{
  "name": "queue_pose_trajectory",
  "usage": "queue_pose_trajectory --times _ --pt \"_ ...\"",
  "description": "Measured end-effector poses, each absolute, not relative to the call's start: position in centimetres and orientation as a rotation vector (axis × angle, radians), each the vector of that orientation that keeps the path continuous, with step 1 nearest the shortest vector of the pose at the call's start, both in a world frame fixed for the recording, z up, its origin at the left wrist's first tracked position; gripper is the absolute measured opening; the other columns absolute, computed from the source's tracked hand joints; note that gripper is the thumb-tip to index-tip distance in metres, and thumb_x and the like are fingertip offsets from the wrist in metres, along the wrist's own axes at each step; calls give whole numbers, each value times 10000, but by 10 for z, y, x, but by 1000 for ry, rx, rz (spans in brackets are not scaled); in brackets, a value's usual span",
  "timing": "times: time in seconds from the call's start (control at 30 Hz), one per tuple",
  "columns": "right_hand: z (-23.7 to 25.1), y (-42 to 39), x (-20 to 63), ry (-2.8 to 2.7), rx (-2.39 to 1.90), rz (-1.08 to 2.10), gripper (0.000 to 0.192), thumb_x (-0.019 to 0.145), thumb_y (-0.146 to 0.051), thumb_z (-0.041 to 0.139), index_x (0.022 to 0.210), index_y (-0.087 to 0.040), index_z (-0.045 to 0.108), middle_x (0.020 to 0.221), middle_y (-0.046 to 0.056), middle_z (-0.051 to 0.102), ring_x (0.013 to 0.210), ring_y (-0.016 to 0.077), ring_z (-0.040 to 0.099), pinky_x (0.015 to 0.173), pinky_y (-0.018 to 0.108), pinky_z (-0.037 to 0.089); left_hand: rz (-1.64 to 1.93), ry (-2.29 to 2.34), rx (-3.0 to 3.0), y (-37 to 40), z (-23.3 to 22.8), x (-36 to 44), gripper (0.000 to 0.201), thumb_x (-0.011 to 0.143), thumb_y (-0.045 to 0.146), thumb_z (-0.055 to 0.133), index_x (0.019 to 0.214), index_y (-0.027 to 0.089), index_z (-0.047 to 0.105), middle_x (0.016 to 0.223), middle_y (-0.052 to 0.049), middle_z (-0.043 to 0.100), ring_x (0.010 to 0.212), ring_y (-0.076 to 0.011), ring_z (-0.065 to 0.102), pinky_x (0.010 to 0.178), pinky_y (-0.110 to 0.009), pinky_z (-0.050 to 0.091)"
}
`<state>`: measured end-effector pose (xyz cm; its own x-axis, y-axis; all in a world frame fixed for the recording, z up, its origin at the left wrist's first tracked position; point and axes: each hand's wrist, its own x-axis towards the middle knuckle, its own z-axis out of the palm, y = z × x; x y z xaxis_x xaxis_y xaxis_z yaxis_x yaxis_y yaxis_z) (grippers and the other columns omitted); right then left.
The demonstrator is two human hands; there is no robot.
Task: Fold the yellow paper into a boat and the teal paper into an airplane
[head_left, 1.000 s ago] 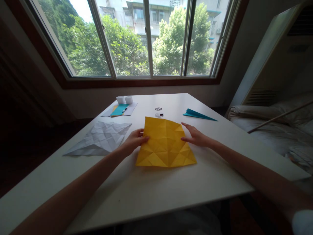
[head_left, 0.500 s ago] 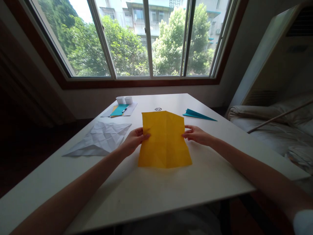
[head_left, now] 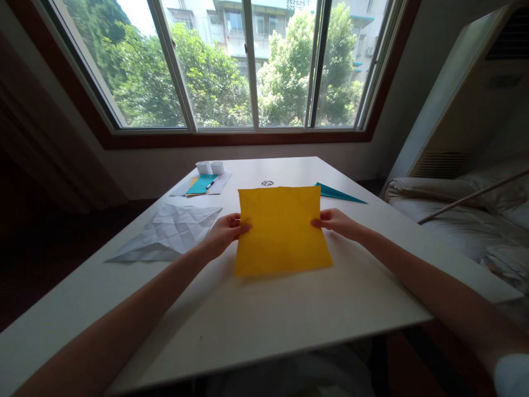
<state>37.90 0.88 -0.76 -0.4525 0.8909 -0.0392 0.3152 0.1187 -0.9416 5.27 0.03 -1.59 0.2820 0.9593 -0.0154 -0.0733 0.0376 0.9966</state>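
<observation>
A sheet of yellow paper [head_left: 283,234] is held up, tilted, over the white table [head_left: 264,325]. My left hand [head_left: 225,234] pinches its left edge, thumb on the near face and fingers behind. At the right edge, my right hand [head_left: 336,223] grips the sheet in the same way. The paper looks almost flat, stretched between both hands. Its upper right corner covers part of a folded blue paper plane [head_left: 341,194]. Left of my left hand lies a large creased sheet of white paper [head_left: 173,229].
At the back left, a pen [head_left: 211,183] rests on blue paper [head_left: 201,184], with yellow and white sheets underneath. Two small white boxes [head_left: 210,167] stand behind. A dark round mark [head_left: 267,183] is on the table. To the right is a cushioned seat [head_left: 446,220] with a stick across it.
The yellow paper has been pulled wider and flatter, its middle crease fading from sight. My right hand has shifted slightly right, and its thumb now shows on the sheet's near face.
</observation>
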Motion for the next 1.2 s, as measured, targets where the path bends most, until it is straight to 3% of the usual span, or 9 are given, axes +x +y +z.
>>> queue_pose_trajectory --times 0.17,0.33,0.5,0.73,0.93,1.1,1.2 --pt "-11 11 380 -1879 -1151 1303 414 658 -466 654 936 -159 653 993 76 641 892 217 585 784 343 442 947 983 1250 0 -16 51 414 558 266 790 913 119 637 929 -80 665 847 -199 626 777 -307 500" --pt "-17 18 385 -2035 -1276 972 439 682 -520 603 924 -157 656 947 76 652 809 195 574 717 324 438 927 1101 1289 2 -14 49 378 534 274 787 852 115 656 914 -79 669 834 -199 623 775 -314 499" --pt "-22 24 390 -2170 -1309 792 432 716 -531 553 914 -163 664 963 77 656 759 191 571 646 304 436 879 1200 1646 11 -19 42 301 600 333 713 821 134 671 829 -52 684 771 -192 615 731 -316 484" --pt "-25 24 391 -2310 -1192 486 291 752 -397 552 890 -163 657 898 73 662 749 185 569 648 304 445 750 1254 2232 17 -22 34 247 723 332 564 864 160 674 901 -58 680 778 -196 608 681 -286 479" --pt "-24 22 390 -2480 -1039 317 211 796 -295 511 858 -188 682 867 68 666 799 190 572 753 334 444 580 1156 2651 13 -19 34 200 755 195 487 803 183 680 842 -51 670 817 -186 577 759 -299 459" --pt "-23 19 389 -2610 -1020 164 237 799 -169 466 879 -206 685 930 64 655 856 188 561 773 321 435 484 1122 2784 10 -18 36 374 691 14 388 835 201 678 906 -34 659 925 -182 543 818 -290 437" --pt "-18 13 384 -2640 -1059 66 224 817 -196 460 868 -202 678 934 62 655 857 191 560 757 320 435 462 1209 2854 2 -13 44 318 735 51 404 808 203 673 892 -35 657 928 -196 536 805 -310 439"
